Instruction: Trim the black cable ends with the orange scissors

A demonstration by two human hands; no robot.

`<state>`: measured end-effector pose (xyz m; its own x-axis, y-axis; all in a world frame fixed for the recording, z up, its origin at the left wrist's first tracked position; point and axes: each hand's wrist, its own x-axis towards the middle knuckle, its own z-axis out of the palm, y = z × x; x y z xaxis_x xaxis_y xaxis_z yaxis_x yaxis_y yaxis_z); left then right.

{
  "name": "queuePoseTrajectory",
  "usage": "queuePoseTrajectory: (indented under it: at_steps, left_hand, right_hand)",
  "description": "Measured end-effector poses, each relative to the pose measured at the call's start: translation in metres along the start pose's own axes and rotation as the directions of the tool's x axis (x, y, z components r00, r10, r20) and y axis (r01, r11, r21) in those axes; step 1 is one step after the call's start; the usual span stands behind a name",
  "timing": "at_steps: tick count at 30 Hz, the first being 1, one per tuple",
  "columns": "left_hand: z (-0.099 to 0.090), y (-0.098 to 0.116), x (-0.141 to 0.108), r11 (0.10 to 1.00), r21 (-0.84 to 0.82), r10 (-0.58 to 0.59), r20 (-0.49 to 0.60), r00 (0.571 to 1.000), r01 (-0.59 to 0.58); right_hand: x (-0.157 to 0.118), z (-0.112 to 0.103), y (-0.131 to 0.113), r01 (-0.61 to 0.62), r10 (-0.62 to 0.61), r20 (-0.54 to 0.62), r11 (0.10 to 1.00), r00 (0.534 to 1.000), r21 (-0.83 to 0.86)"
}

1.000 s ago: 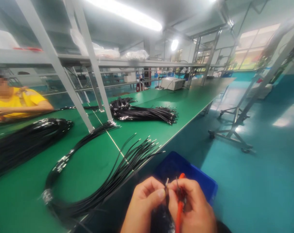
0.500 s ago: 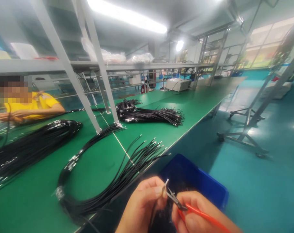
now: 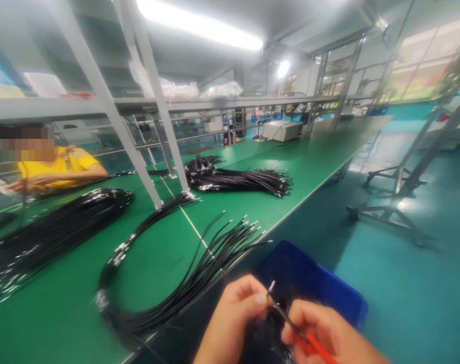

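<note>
Near the bottom of the view, my left hand [image 3: 237, 309] is closed in a pinch on the end of a black cable, whose pale tip [image 3: 272, 286] sticks up past the fingertips. My right hand [image 3: 323, 328] is wrapped round red-handled cutting pliers [image 3: 318, 348]. The pliers' jaws reach the cable beside my left fingertips; blur hides whether they are closed on it. Left of my hands, a bundle of black cables [image 3: 173, 299] curves over the green table [image 3: 154, 260], its loose ends fanned at the edge.
A blue bin [image 3: 330, 283] stands under my hands beside the table edge. More black cable bundles [image 3: 233, 180] lie farther back, with a large coil [image 3: 63, 222] at left. Shelf posts [image 3: 169, 116] rise from the table. A person in yellow [image 3: 69, 164] sits at left.
The pliers' jaws have moved in against the cable end and look more closed than before. The whole view has shifted slightly, with things now a little farther right.
</note>
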<state>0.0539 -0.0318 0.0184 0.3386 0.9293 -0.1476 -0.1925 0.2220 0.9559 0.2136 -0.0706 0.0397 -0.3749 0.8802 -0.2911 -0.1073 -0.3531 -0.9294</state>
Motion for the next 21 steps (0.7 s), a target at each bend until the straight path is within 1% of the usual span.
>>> queuePoseTrajectory:
  at_steps: [1,2,4,6,8,9,11,13,14,16,18,21]
  left_hand:
    - [0.005,-0.006,0.002,0.978,0.203,0.043,-0.026,0.999,-0.037]
    - [0.009,-0.012,0.004,0.891,0.451,0.086,-0.044,0.995,-0.057]
    - [0.016,-0.023,0.008,0.789,0.613,0.107,-0.071,0.992,-0.042]
    - [0.012,-0.028,0.01,0.674,0.739,0.162,-0.132,0.978,-0.012]
    - [-0.006,-0.024,0.008,0.546,0.836,0.26,-0.226,0.939,0.05]
    - [-0.019,-0.019,0.006,0.487,0.868,0.315,-0.279,0.907,0.098]
    - [-0.049,-0.008,0.001,0.382,0.901,0.408,-0.363,0.838,0.204]
    - [-0.077,0.001,-0.004,0.312,0.903,0.462,-0.416,0.783,0.296]
    - [-0.089,0.004,-0.006,0.291,0.897,0.474,-0.438,0.764,0.333]
    - [-0.103,0.005,-0.008,0.274,0.88,0.477,-0.474,0.74,0.388]
    - [-0.109,0.003,-0.009,0.289,0.856,0.473,-0.518,0.713,0.429]
    - [-0.111,0.001,-0.01,0.355,0.811,0.461,-0.584,0.668,0.465]
  right_hand:
    - [0.0,-0.003,0.002,0.013,-0.014,0.027,0.999,1.0,0.037]
    - [0.001,-0.006,0.004,0.016,-0.018,0.02,0.998,1.0,0.056]
    - [0.004,-0.013,0.008,0.032,-0.028,-0.043,0.996,0.999,0.086]
    - [0.006,-0.019,0.01,0.107,-0.094,-0.13,0.99,0.987,0.097]
    - [0.007,-0.022,0.012,0.187,-0.164,-0.179,0.976,0.97,0.117]
    - [0.007,-0.023,0.013,0.201,-0.173,-0.198,0.97,0.965,0.135]
    - [0.007,-0.021,0.013,0.19,-0.143,-0.239,0.964,0.96,0.186]
    - [0.007,-0.016,0.012,0.182,-0.114,-0.273,0.954,0.955,0.238]
    - [0.008,-0.013,0.011,0.187,-0.112,-0.282,0.949,0.953,0.255]
    - [0.008,-0.007,0.008,0.217,-0.135,-0.292,0.939,0.947,0.267]
    - [0.008,-0.003,0.005,0.238,-0.152,-0.306,0.934,0.94,0.266]
    - [0.006,-0.002,0.002,0.224,-0.13,-0.319,0.933,0.939,0.28]
